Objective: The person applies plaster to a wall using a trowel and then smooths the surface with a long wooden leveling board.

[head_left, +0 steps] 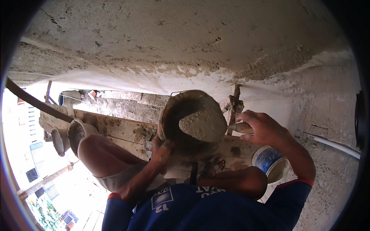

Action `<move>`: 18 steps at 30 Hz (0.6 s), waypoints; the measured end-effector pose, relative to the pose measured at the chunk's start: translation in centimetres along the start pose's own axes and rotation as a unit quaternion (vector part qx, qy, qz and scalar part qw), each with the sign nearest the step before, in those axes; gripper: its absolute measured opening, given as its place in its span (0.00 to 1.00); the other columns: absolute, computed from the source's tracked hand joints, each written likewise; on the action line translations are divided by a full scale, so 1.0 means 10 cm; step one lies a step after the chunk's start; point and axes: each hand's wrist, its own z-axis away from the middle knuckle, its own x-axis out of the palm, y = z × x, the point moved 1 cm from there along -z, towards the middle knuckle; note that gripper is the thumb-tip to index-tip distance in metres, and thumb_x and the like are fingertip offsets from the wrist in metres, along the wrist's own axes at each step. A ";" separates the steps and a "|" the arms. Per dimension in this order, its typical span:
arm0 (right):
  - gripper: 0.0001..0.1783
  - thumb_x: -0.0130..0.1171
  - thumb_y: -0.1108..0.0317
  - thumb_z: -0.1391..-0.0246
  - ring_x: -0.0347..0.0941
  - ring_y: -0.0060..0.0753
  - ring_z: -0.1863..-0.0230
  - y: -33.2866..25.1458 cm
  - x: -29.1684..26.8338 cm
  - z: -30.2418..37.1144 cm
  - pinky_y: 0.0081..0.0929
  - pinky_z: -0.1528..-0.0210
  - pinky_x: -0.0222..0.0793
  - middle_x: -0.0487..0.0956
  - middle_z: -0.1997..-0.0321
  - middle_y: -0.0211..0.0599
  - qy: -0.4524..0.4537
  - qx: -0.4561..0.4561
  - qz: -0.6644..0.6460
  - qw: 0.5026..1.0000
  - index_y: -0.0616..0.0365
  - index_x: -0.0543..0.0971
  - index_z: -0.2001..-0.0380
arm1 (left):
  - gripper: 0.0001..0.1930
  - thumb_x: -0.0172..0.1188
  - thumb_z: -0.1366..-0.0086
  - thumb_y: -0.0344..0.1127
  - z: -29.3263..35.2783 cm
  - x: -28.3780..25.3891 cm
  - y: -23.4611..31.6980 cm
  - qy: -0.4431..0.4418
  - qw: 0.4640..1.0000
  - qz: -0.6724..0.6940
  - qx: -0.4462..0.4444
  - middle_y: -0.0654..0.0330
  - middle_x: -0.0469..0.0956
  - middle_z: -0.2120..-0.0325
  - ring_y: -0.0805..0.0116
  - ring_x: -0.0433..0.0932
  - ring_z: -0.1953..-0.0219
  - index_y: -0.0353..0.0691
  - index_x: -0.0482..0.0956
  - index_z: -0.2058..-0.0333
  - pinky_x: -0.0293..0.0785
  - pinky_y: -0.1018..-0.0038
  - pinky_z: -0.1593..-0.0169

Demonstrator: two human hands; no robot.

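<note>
A mortar-caked bucket [166,111] with a thin wire handle is held up in front of me, its mouth facing me. Wet grey mortar [204,125] lies inside. My left hand [160,150] grips its lower left rim. To the right of the bucket, my right hand [260,129] is closed around a tool with a rounded, light brown handle [241,128]. The tool's tip meets the bucket's right edge, and its working end cannot be made out. Below my right forearm stands a blue and white bucket [266,159].
A rough plastered wall [154,42] spans the top. Wooden scaffold planks [111,125] run under my legs. More dirty buckets [79,133] sit at the left, near a dark curved bar [38,102]. A wooden post [234,104] stands behind, and a white pipe [335,145] lies right.
</note>
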 end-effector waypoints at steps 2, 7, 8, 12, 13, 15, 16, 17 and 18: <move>0.24 0.63 0.62 0.59 0.75 0.51 0.60 -0.01 -0.11 -0.10 0.39 0.56 0.71 0.78 0.64 0.46 -0.017 -0.001 -0.022 1.000 0.52 0.74 0.55 | 0.24 0.57 0.42 0.30 0.10 -0.08 0.08 -0.036 0.995 0.090 -0.038 0.55 0.73 0.57 0.71 0.70 0.52 0.34 0.64 0.46 0.72 0.71 0.54; 0.21 0.66 0.59 0.59 0.77 0.37 0.63 0.52 -0.10 -0.51 0.33 0.57 0.70 0.80 0.66 0.40 -0.117 0.000 -0.091 0.989 0.57 0.77 0.61 | 0.21 0.55 0.43 0.31 0.19 -0.24 0.05 -0.057 0.996 0.069 0.000 0.59 0.75 0.61 0.71 0.71 0.57 0.35 0.67 0.50 0.71 0.72 0.56; 0.18 0.64 0.60 0.55 0.77 0.31 0.64 0.83 -0.01 -0.64 0.32 0.58 0.70 0.81 0.66 0.40 -0.093 0.056 -0.145 0.983 0.58 0.78 0.61 | 0.20 0.55 0.43 0.32 0.17 -0.25 -0.04 -0.052 0.998 0.038 0.008 0.60 0.76 0.63 0.72 0.74 0.61 0.35 0.68 0.52 0.72 0.74 0.61; 0.15 0.61 0.67 0.52 0.75 0.30 0.64 0.83 -0.64 -0.60 0.33 0.59 0.71 0.79 0.64 0.37 0.151 0.058 -0.003 0.987 0.57 0.77 0.59 | 0.15 0.55 0.44 0.33 0.12 -0.32 -0.15 -0.032 0.991 -0.038 0.123 0.64 0.75 0.70 0.76 0.74 0.71 0.36 0.72 0.58 0.72 0.78 0.68; 0.17 0.61 0.66 0.53 0.74 0.31 0.63 0.54 -0.86 -0.44 0.34 0.57 0.71 0.79 0.64 0.37 0.166 0.129 -0.040 0.977 0.57 0.76 0.57 | 0.14 0.55 0.44 0.33 0.15 -0.31 -0.09 -0.039 0.993 -0.012 0.108 0.66 0.74 0.72 0.77 0.73 0.73 0.36 0.72 0.59 0.72 0.78 0.69; 0.17 0.61 0.67 0.53 0.74 0.33 0.63 0.30 -1.04 -0.17 0.35 0.56 0.70 0.78 0.65 0.37 0.248 0.045 0.050 0.966 0.57 0.75 0.57 | 0.13 0.54 0.43 0.34 0.16 -0.36 -0.05 -0.048 0.994 0.015 0.096 0.67 0.73 0.73 0.77 0.72 0.74 0.37 0.73 0.59 0.71 0.78 0.70; 0.17 0.61 0.67 0.53 0.74 0.33 0.63 0.25 -1.01 -0.13 0.35 0.56 0.70 0.78 0.65 0.37 0.248 0.048 0.051 0.966 0.57 0.75 0.57 | 0.16 0.53 0.45 0.32 0.13 -0.44 -0.06 -0.086 0.948 -0.218 0.215 0.59 0.72 0.64 0.65 0.71 0.62 0.38 0.71 0.56 0.67 0.69 0.58; 0.18 0.61 0.68 0.53 0.74 0.34 0.63 0.17 -0.95 -0.16 0.34 0.56 0.70 0.77 0.65 0.39 0.200 0.062 0.016 0.978 0.58 0.75 0.57 | 0.18 0.52 0.46 0.31 0.14 -0.41 0.01 -0.104 0.898 -0.335 0.265 0.54 0.72 0.60 0.59 0.70 0.55 0.39 0.71 0.54 0.65 0.64 0.52; 0.18 0.60 0.68 0.54 0.74 0.35 0.63 0.10 -0.88 -0.15 0.34 0.56 0.70 0.77 0.64 0.40 0.152 0.083 -0.018 0.985 0.58 0.75 0.57 | 0.20 0.51 0.47 0.31 0.16 -0.31 0.19 -0.118 0.832 -0.436 0.323 0.50 0.71 0.56 0.53 0.69 0.49 0.40 0.70 0.53 0.63 0.60 0.45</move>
